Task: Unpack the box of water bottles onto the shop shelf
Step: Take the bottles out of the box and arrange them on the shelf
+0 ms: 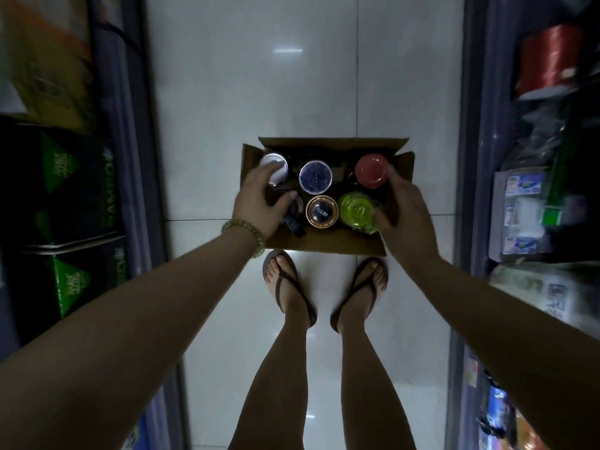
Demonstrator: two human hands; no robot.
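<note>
Box [324,245]: I see six bottle tops.
Left hand [259,203]: fingers curled on dark bottle [293,211].
Right hand [406,212]: fingers spread between the red lid [371,170] and green lid [357,209].
Cartons [74,190]: "BAMBOO".

A single head-worn view is given, aimed almost straight down from standing height. The floor [253,76] of a narrow aisle is taken in at the centre, with shelves [532,131] bent outward along both edges by the wide lens. Both forearms are seen reaching away from the camera towards the box [324,243], and the feet [282,280] lie below it.
</note>
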